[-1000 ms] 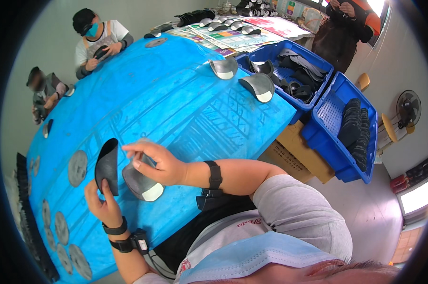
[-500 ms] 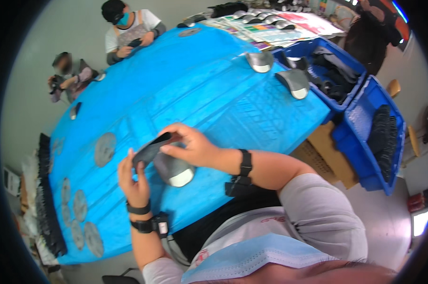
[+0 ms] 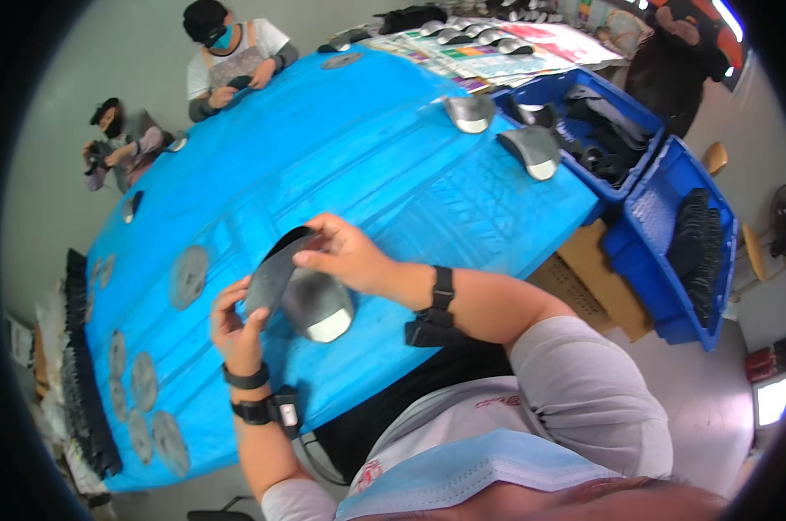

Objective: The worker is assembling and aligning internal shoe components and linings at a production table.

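Both hands hold a dark grey curved piece (image 3: 273, 276), shaped like a cap brim, tilted above the blue-covered table. My left hand (image 3: 239, 323) pinches its lower left end between thumb and fingers. At the upper right end, my right hand (image 3: 339, 252) grips the edge, thumb on the near face. Just under and behind the piece lies a rounded metal form (image 3: 317, 304) with a shiny silver end, partly hidden by the piece and my right hand.
Two similar forms (image 3: 468, 113) (image 3: 532, 151) lie at the table's far right. Blue crates (image 3: 614, 195) (image 3: 662, 278) with dark pieces stand beyond that edge. Grey round patches (image 3: 189, 276) mark the blue table cover (image 3: 384, 339). Two co-workers (image 3: 235, 65) (image 3: 119, 143) handle dark pieces across the table.
The curved piece has turned so that more of its broad grey face shows. My left hand has shifted slightly down and left, my right hand slightly up.
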Available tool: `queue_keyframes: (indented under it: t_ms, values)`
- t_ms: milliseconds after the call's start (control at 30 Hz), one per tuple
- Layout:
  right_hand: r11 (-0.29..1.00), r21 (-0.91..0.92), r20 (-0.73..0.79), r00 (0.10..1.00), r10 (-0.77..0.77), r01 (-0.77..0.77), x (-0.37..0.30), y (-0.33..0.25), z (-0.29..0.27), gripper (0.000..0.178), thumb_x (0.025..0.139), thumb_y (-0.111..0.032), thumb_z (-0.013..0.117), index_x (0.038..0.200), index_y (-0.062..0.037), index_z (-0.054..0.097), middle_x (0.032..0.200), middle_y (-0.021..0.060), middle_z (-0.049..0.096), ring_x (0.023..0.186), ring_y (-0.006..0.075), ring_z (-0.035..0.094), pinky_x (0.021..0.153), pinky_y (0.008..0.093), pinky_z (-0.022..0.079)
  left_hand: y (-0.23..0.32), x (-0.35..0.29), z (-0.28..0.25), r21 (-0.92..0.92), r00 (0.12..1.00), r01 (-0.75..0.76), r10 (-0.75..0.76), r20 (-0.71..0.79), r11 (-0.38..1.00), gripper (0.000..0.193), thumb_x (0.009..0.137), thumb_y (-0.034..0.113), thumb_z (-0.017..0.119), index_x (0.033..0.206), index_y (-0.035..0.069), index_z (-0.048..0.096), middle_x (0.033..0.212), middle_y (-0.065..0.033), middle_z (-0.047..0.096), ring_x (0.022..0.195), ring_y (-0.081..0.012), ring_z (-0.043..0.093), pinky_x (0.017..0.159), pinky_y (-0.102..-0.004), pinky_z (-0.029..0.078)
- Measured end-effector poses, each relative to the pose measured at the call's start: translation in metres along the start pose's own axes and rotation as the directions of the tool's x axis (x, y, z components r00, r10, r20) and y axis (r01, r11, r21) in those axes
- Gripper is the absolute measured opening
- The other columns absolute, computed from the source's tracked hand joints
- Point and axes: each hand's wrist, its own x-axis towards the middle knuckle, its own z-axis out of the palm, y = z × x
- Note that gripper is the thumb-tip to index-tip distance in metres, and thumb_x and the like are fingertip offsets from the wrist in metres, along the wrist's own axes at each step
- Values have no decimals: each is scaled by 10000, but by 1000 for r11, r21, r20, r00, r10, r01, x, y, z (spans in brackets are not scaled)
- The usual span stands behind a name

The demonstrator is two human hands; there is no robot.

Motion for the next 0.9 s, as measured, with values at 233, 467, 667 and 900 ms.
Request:
queue_keyframes:
  t_ms: [233, 467, 667, 900]
  values:
    - [994, 78, 78, 995, 68, -74, -1, 0, 1, 270, 768, -33, 575, 983, -54, 413, 907, 55, 517, 845, 120, 518, 752, 269, 436, -9, -2, -11, 3, 994, -65, 65, 84, 998, 551, 606, 399, 716, 918, 4, 494, 997, -139, 514, 925, -221, 485, 813, -336, 382]
    - [993, 104, 63, 997, 52, -58, -5, -11, 4, 242, 776, -86, 578, 948, -32, 416, 901, 51, 465, 837, 129, 517, 713, 268, 471, -8, -2, -6, -133, 971, -186, 203, 127, 974, 614, 684, 460, 633, 1038, -3, 440, 1077, -140, 452, 949, -218, 472, 803, -320, 378]
    - [995, 87, 45, 998, 45, -49, -4, -8, 3, 237, 794, -68, 547, 970, -44, 390, 885, 41, 449, 840, 136, 509, 726, 286, 465, -8, -5, -11, 158, 982, -180, 167, 88, 971, 227, 806, 100, 523, 1001, -6, 476, 1088, -123, 448, 985, -208, 460, 838, -307, 369]
    - [993, -105, -67, 996, -61, 53, 1, -3, -3, 254, 767, -90, 568, 939, -9, 399, 864, 78, 473, 733, 150, 537, 609, 272, 469, -13, -2, -16, 273, 966, -227, 180, 188, 935, 490, 837, 396, 424, 1048, -43, 481, 1083, -145, 458, 978, -248, 448, 836, -360, 342]
